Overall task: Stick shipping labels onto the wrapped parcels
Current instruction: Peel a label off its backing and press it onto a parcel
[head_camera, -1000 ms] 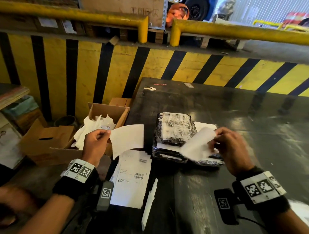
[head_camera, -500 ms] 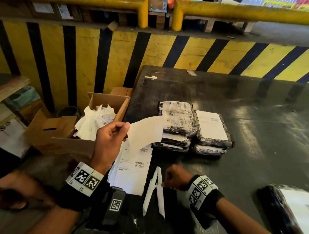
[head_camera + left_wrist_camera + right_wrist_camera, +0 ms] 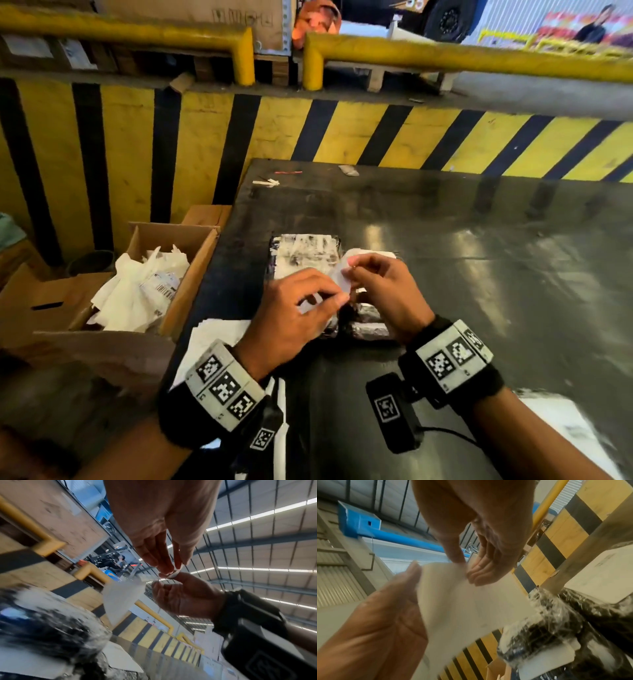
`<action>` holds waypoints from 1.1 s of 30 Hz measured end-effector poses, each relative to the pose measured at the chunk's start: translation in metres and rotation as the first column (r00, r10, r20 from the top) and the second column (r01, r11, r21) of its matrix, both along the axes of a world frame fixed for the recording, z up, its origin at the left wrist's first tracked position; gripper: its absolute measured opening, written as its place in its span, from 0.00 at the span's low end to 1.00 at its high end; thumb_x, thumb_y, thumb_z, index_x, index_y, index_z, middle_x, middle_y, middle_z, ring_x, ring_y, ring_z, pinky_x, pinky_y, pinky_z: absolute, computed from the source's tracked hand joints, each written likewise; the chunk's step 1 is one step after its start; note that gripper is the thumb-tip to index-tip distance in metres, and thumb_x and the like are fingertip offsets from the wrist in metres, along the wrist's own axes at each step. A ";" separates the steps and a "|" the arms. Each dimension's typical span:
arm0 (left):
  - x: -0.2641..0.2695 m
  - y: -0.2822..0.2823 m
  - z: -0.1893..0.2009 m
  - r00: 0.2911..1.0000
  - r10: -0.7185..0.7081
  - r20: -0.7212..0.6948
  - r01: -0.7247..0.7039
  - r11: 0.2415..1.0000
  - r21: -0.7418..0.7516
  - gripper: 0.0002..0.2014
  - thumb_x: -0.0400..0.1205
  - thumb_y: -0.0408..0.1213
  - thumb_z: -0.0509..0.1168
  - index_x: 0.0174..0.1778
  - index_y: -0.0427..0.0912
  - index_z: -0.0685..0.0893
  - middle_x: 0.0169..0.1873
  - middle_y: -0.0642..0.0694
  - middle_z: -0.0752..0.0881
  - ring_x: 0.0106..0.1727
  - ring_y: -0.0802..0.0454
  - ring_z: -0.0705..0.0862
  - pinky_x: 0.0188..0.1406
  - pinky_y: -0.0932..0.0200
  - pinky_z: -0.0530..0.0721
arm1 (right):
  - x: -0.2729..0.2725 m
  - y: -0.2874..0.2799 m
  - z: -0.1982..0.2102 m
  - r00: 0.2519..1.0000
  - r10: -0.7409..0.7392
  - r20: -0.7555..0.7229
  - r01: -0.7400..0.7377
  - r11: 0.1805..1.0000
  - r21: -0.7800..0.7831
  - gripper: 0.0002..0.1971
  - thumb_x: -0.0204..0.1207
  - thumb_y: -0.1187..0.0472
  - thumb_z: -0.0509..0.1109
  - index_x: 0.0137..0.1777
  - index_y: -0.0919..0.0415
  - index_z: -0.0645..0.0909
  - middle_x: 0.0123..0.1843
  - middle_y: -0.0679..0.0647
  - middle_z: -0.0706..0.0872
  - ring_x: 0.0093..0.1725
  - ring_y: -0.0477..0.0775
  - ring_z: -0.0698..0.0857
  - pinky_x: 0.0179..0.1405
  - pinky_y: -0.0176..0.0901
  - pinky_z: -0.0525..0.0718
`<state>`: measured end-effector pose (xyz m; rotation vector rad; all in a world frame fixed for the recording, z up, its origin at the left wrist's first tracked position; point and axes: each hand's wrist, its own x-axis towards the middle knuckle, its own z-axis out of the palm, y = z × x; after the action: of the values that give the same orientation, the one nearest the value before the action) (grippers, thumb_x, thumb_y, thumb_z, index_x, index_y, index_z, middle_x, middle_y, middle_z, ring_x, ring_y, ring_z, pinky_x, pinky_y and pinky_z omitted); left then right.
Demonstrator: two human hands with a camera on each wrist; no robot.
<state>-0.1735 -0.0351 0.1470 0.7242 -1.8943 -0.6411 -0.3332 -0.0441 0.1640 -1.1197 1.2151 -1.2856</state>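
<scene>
A stack of black parcels in shiny wrap [image 3: 305,253] lies on the dark table [image 3: 479,274]. Just above its near edge my two hands meet. Between them is a white shipping label [image 3: 342,282]. My left hand [image 3: 337,298] pinches its near corner and my right hand [image 3: 351,271] pinches the same corner from the other side. From the left wrist, the label [image 3: 123,596] hangs down from the touching fingertips [image 3: 169,568] over the parcel [image 3: 42,622]. The right wrist view has the label [image 3: 471,601] spread between both hands beside the parcels [image 3: 556,622].
An open cardboard box [image 3: 191,281] full of crumpled white backing paper sits left of the table. More label sheets [image 3: 219,335] and thin paper strips [image 3: 281,411] lie near the front left edge. Another labelled parcel [image 3: 561,421] is at bottom right. A yellow-and-black striped barrier [image 3: 342,133] stands behind.
My left hand has carried the white sheet from near the box to above the parcels. My right hand has come up from the paper strips at the table front and now pinches the sheet too.
</scene>
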 end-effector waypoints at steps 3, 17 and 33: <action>-0.030 -0.007 -0.005 0.998 -0.057 0.040 0.056 0.998 0.019 0.09 0.77 0.40 0.69 0.41 0.38 0.88 0.44 0.48 0.87 0.49 0.54 0.85 0.52 0.57 0.82 | -0.033 -0.002 0.002 0.995 -0.098 0.019 0.099 0.991 -0.089 0.05 0.73 0.77 0.67 0.43 0.68 0.79 0.36 0.61 0.83 0.34 0.55 0.82 0.32 0.46 0.84; -0.098 -0.042 -0.016 0.962 0.183 -0.202 0.096 0.464 0.880 0.10 0.80 0.36 0.66 0.50 0.34 0.85 0.43 0.42 0.91 0.42 0.49 0.90 0.36 0.61 0.88 | -0.136 -0.011 -0.025 0.980 -0.011 0.197 0.007 1.000 0.021 0.09 0.74 0.73 0.67 0.38 0.59 0.81 0.42 0.61 0.85 0.38 0.54 0.82 0.37 0.44 0.79; -0.147 -0.102 -0.057 0.864 0.363 0.350 -0.502 0.681 0.533 0.09 0.75 0.34 0.72 0.49 0.37 0.84 0.37 0.41 0.90 0.35 0.44 0.86 0.38 0.52 0.86 | -0.177 -0.085 -0.090 0.933 -0.035 -0.357 0.125 0.965 0.232 0.11 0.75 0.62 0.72 0.37 0.72 0.81 0.30 0.63 0.84 0.24 0.57 0.81 0.19 0.43 0.80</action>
<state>-0.3201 -0.1374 0.0901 1.6789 -1.5891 -0.8967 -0.5104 -0.1288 0.0738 -1.1506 1.6560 -0.9787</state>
